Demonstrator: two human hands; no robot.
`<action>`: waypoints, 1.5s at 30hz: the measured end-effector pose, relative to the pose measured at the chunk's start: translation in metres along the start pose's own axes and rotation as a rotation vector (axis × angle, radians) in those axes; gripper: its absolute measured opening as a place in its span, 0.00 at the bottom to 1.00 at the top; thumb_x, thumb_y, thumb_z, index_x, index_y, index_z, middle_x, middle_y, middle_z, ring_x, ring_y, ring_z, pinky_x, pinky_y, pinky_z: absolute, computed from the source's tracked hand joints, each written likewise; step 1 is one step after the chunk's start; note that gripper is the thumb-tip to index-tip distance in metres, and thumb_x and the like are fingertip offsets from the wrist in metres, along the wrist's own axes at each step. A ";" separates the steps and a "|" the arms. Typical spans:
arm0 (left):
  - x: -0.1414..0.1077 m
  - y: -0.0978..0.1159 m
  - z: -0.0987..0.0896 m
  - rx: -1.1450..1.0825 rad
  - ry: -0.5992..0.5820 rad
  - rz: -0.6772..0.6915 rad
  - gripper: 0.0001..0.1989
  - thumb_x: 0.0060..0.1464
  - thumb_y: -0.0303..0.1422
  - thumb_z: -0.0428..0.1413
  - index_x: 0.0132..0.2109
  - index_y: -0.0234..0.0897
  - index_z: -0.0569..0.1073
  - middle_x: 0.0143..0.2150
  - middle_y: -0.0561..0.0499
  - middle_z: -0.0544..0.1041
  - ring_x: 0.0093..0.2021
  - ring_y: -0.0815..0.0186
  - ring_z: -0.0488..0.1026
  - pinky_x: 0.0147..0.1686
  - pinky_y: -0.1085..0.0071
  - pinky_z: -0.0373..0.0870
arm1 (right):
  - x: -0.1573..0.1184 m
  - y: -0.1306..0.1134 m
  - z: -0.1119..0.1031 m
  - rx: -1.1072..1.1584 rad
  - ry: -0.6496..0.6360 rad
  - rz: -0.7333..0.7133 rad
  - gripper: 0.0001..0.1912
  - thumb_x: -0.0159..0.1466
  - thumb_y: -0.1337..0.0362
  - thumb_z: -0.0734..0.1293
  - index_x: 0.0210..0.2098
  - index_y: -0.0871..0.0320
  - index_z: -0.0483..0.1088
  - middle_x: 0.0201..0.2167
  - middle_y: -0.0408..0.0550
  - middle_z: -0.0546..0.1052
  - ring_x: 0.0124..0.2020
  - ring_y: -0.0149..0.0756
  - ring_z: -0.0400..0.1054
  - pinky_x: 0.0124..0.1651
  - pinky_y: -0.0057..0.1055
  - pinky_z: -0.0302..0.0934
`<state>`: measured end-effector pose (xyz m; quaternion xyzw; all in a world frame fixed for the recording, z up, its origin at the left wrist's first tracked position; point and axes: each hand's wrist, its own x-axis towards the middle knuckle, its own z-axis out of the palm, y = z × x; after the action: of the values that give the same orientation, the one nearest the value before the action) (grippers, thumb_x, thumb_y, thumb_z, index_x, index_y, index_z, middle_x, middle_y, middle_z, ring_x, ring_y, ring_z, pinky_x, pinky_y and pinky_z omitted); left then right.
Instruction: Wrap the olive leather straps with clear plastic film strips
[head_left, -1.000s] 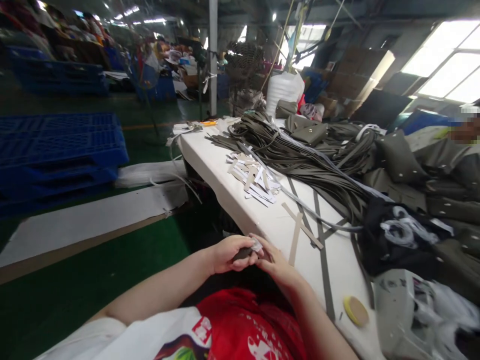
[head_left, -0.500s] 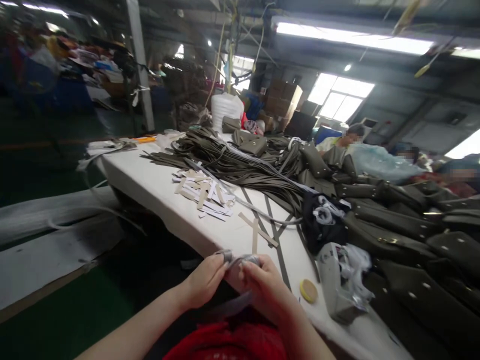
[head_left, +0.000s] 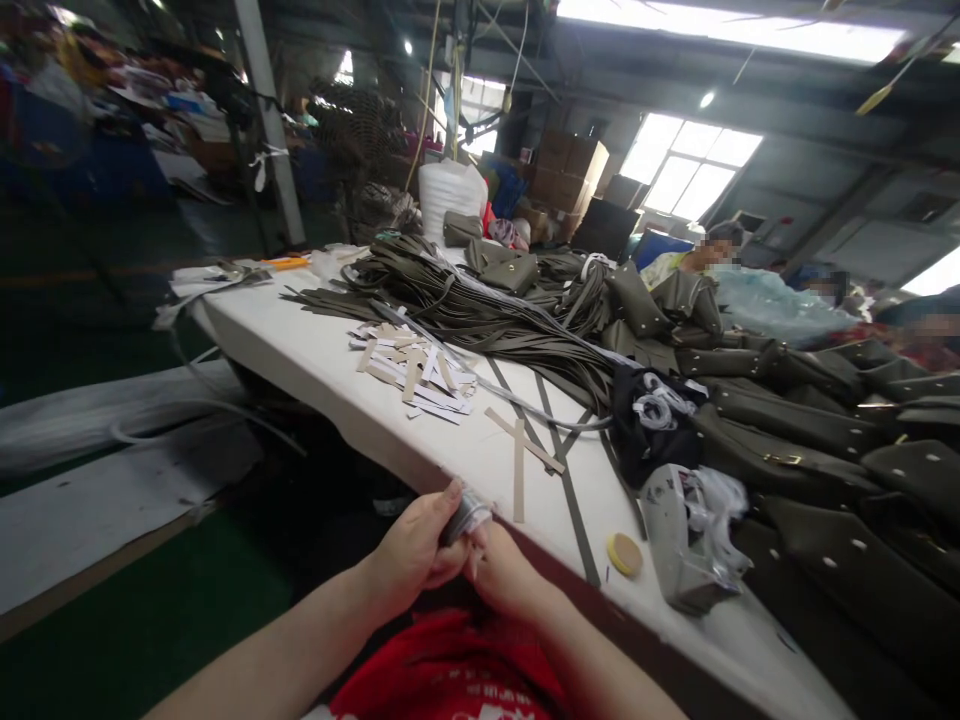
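A folded or coiled grey strip [head_left: 465, 514], shiny along one edge, is held in front of my body at the table's near edge. My left hand [head_left: 417, 545] is closed on it, thumb lying along the top. Close against it, my right hand [head_left: 504, 568] is closed at the strip's other end; its fingertips are partly hidden. Just beyond the hands, two beige card strips [head_left: 519, 470] lie crossed on the white table [head_left: 330, 385]. Dark olive straps [head_left: 574, 515] stretch across the tabletop beside them.
A heap of paper and card scraps [head_left: 416, 370] lies left of a large pile of olive straps [head_left: 480, 320]. Olive bags [head_left: 780, 450] crowd the right side, near a yellow tape roll [head_left: 624, 554] and a grey plastic container [head_left: 679, 540]. Another person [head_left: 686, 262] is behind the bags.
My hands have come closer together. The grey strip, which spanned the gap between them, is now bunched upright in the left hand. The view has shifted slightly.
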<state>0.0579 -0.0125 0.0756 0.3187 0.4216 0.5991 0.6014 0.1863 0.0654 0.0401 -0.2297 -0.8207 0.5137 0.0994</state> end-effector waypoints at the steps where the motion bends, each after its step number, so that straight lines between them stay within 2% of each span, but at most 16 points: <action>1: 0.000 0.006 -0.001 0.021 0.081 0.090 0.33 0.59 0.59 0.44 0.32 0.32 0.74 0.12 0.60 0.53 0.13 0.71 0.57 0.15 0.76 0.54 | 0.000 0.001 0.015 0.064 -0.068 0.055 0.13 0.66 0.61 0.60 0.35 0.59 0.75 0.25 0.44 0.73 0.27 0.32 0.66 0.33 0.28 0.63; 4: 0.005 0.011 -0.015 0.289 0.339 0.442 0.29 0.63 0.54 0.43 0.42 0.32 0.74 0.20 0.55 0.63 0.25 0.66 0.69 0.37 0.66 0.71 | -0.011 -0.005 0.033 0.254 -0.353 0.058 0.21 0.68 0.52 0.59 0.34 0.58 0.77 0.21 0.41 0.69 0.22 0.28 0.61 0.26 0.23 0.56; 7: 0.009 -0.002 -0.037 0.725 0.338 0.651 0.28 0.60 0.53 0.48 0.47 0.32 0.74 0.34 0.44 0.74 0.44 0.55 0.72 0.58 0.56 0.62 | -0.026 -0.011 0.008 0.408 -0.426 -0.028 0.28 0.66 0.43 0.59 0.33 0.61 0.79 0.18 0.43 0.68 0.19 0.27 0.59 0.22 0.24 0.53; 9: 0.009 -0.016 -0.043 0.914 0.220 0.613 0.28 0.57 0.55 0.51 0.46 0.32 0.75 0.40 0.39 0.75 0.49 0.50 0.71 0.58 0.54 0.61 | -0.026 -0.010 -0.022 0.439 -0.249 -0.043 0.32 0.65 0.40 0.58 0.26 0.61 0.76 0.15 0.43 0.66 0.15 0.27 0.56 0.20 0.26 0.51; 12: 0.007 -0.030 -0.036 0.947 0.109 0.404 0.27 0.60 0.54 0.46 0.34 0.35 0.75 0.30 0.44 0.73 0.35 0.57 0.72 0.46 0.59 0.68 | -0.012 -0.003 -0.064 0.196 0.135 -0.026 0.29 0.64 0.43 0.59 0.20 0.59 0.71 0.14 0.44 0.66 0.17 0.31 0.59 0.24 0.29 0.57; 15: 0.004 -0.028 -0.019 0.625 0.037 0.135 0.33 0.63 0.56 0.38 0.30 0.35 0.72 0.16 0.54 0.63 0.18 0.68 0.61 0.31 0.67 0.68 | -0.001 0.000 -0.081 -0.141 0.402 -0.106 0.15 0.59 0.55 0.67 0.38 0.59 0.75 0.34 0.53 0.77 0.38 0.43 0.71 0.45 0.39 0.66; 18: 0.001 -0.014 -0.001 0.203 -0.073 -0.012 0.35 0.60 0.60 0.39 0.29 0.34 0.72 0.11 0.60 0.57 0.12 0.73 0.52 0.25 0.69 0.68 | 0.001 -0.001 -0.064 -0.129 0.248 -0.195 0.26 0.58 0.63 0.67 0.57 0.55 0.67 0.52 0.53 0.74 0.53 0.44 0.67 0.57 0.41 0.61; 21: -0.003 0.002 0.012 0.054 -0.090 0.063 0.33 0.60 0.59 0.41 0.34 0.33 0.73 0.14 0.58 0.60 0.14 0.72 0.57 0.27 0.69 0.68 | 0.000 -0.003 -0.024 0.045 -0.008 -0.118 0.15 0.64 0.60 0.62 0.47 0.56 0.74 0.39 0.49 0.78 0.40 0.40 0.71 0.46 0.35 0.66; 25: 0.000 0.007 0.003 0.389 0.189 0.451 0.29 0.59 0.57 0.46 0.41 0.34 0.74 0.29 0.47 0.72 0.31 0.61 0.69 0.43 0.62 0.69 | -0.012 0.002 0.017 0.290 -0.276 0.003 0.21 0.67 0.50 0.61 0.33 0.59 0.77 0.25 0.45 0.74 0.27 0.32 0.65 0.32 0.28 0.61; 28: 0.006 -0.002 -0.023 0.740 0.318 0.681 0.29 0.54 0.58 0.50 0.39 0.35 0.76 0.34 0.41 0.75 0.44 0.50 0.70 0.56 0.56 0.60 | -0.026 0.011 0.008 0.409 -0.470 0.007 0.28 0.64 0.42 0.62 0.30 0.61 0.77 0.18 0.43 0.68 0.20 0.28 0.59 0.24 0.25 0.54; 30: 0.009 -0.009 -0.038 0.912 0.259 0.671 0.27 0.54 0.58 0.50 0.34 0.37 0.76 0.30 0.41 0.74 0.40 0.50 0.70 0.51 0.58 0.63 | -0.028 0.015 -0.015 0.415 -0.352 -0.009 0.32 0.63 0.39 0.59 0.24 0.61 0.75 0.16 0.44 0.66 0.17 0.28 0.56 0.22 0.26 0.52; 32: 0.010 -0.015 -0.046 1.016 0.174 0.555 0.27 0.57 0.56 0.47 0.27 0.38 0.74 0.25 0.44 0.72 0.30 0.57 0.69 0.41 0.64 0.66 | -0.019 0.016 -0.040 0.283 -0.065 -0.003 0.30 0.64 0.41 0.60 0.22 0.60 0.73 0.16 0.46 0.67 0.19 0.31 0.59 0.24 0.29 0.57; 36: 0.008 -0.020 -0.037 0.794 0.129 0.135 0.36 0.61 0.58 0.38 0.22 0.37 0.72 0.15 0.52 0.65 0.17 0.68 0.62 0.24 0.71 0.61 | 0.002 0.012 -0.059 -0.136 0.402 -0.094 0.18 0.58 0.56 0.69 0.45 0.60 0.73 0.40 0.55 0.76 0.43 0.45 0.69 0.50 0.42 0.64; 40: 0.003 -0.008 -0.013 0.218 -0.003 -0.132 0.38 0.55 0.64 0.40 0.23 0.35 0.72 0.08 0.59 0.53 0.10 0.72 0.50 0.17 0.72 0.59 | 0.007 0.012 -0.025 -0.074 0.171 -0.202 0.22 0.62 0.62 0.64 0.56 0.55 0.67 0.53 0.54 0.72 0.53 0.44 0.66 0.58 0.41 0.60; 42: 0.000 0.005 -0.005 0.033 -0.013 -0.073 0.37 0.56 0.63 0.42 0.28 0.33 0.74 0.09 0.60 0.53 0.11 0.71 0.53 0.18 0.71 0.61 | 0.007 0.015 0.001 0.010 0.091 -0.140 0.14 0.65 0.59 0.62 0.47 0.56 0.71 0.44 0.53 0.75 0.45 0.42 0.70 0.51 0.37 0.65; 45: -0.002 0.022 -0.005 0.084 0.134 0.240 0.33 0.59 0.59 0.43 0.38 0.32 0.75 0.16 0.57 0.62 0.19 0.68 0.63 0.30 0.68 0.69 | 0.001 0.015 0.028 0.141 -0.112 -0.022 0.19 0.67 0.51 0.60 0.34 0.58 0.75 0.30 0.48 0.75 0.32 0.37 0.69 0.37 0.30 0.64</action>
<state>0.0439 -0.0133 0.0937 0.3513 0.4442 0.6685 0.4820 0.1785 0.0488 0.0139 -0.1840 -0.7894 0.5809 0.0751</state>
